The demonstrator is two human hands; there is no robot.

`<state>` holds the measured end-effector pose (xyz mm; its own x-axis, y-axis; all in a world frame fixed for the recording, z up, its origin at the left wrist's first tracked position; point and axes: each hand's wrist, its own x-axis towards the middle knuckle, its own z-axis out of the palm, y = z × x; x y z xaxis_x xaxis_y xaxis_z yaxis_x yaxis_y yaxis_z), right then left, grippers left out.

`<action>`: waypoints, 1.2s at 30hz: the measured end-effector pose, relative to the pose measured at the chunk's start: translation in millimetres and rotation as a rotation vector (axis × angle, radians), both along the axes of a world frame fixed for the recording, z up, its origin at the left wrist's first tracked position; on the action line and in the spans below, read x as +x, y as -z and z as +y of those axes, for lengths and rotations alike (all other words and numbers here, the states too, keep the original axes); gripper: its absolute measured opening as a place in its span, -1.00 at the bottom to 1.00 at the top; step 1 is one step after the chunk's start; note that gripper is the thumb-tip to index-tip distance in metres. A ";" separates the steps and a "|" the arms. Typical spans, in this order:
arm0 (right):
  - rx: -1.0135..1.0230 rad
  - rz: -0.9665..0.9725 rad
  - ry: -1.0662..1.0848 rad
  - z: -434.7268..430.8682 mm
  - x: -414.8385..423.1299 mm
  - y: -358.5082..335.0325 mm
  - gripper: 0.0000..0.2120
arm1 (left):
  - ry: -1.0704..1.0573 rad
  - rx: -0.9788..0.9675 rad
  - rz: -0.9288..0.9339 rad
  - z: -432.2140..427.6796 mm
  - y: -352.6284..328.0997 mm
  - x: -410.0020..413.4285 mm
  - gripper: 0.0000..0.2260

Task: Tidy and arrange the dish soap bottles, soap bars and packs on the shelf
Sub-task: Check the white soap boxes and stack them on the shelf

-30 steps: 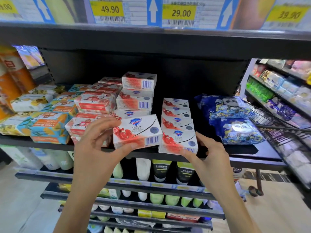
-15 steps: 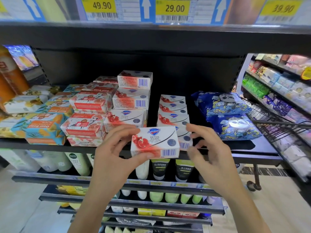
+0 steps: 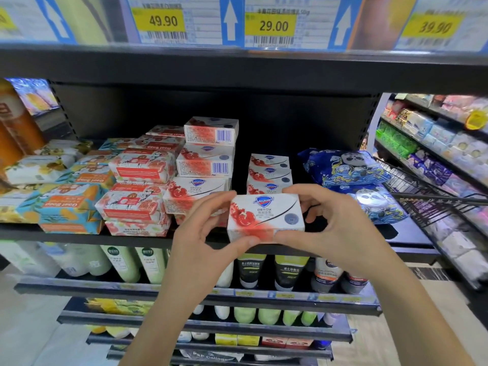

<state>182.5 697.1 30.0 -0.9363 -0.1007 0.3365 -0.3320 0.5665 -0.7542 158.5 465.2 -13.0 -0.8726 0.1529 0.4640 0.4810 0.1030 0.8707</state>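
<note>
Both hands on one box (image 3: 265,217). Left hand (image 3: 200,241) pinches its left end, thumb under the bottom edge, fingers over the top corner. Right hand (image 3: 335,233) mirrors that on the right end. My read on the grip: holding at the ends leaves the printed face uncovered and gives control of the box's angle.

Box position: at the front edge of the shelf (image 3: 79,237), logo upright and facing out, directly in front of the row (image 3: 269,171) of identical boxes. Can't tell if its base touches the shelf or hangs just off it, since the thumbs hide the bottom edge.

Judgement: it's meant as the new front unit of that row. The row runs front to back with faces out, so one more in front brings it to the shelf edge.

Neighbours:
- Left of the row is a stack (image 3: 208,154) of same-brand boxes. The top two are turned barcode-out; the bottom one is face-out and skewed. Looks not yet tidied.
- Further left are red-white packs (image 3: 137,202) and goat soap packs (image 3: 66,204), stacked and only roughly aligned.
- Right of the row are panda packs (image 3: 343,167), soft and slumped, near the row but apart from it.
- Bottles (image 3: 124,262) on the shelf below stand upright.

Next move probably needs: set it flat, slide back until it touches the row, square to the shelf edge.

Risks: released too far forward, it overhangs and tips off. Pushed too hard, it knocks the row askew.
</note>
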 end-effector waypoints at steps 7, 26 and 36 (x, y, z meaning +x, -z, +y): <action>-0.004 -0.026 0.186 30.3 -52.0 -35.1 -0.35 | -0.152 -0.381 0.028 -19.7 35.0 -5.3 -0.64; 0.410 -0.405 0.318 21.1 -198.5 -36.5 -0.44 | -0.273 -0.492 0.256 -14.5 76.8 -26.1 -0.73; 0.162 -0.230 -0.045 -30.3 -194.8 -73.9 -0.11 | -0.227 -0.514 0.175 -15.2 68.9 -20.1 -0.73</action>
<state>-12.3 666.8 103.9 -0.9795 -0.1795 0.0917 -0.1904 0.6745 -0.7133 138.4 450.0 -81.9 -0.8268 0.2144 0.5201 0.5297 0.6080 0.5914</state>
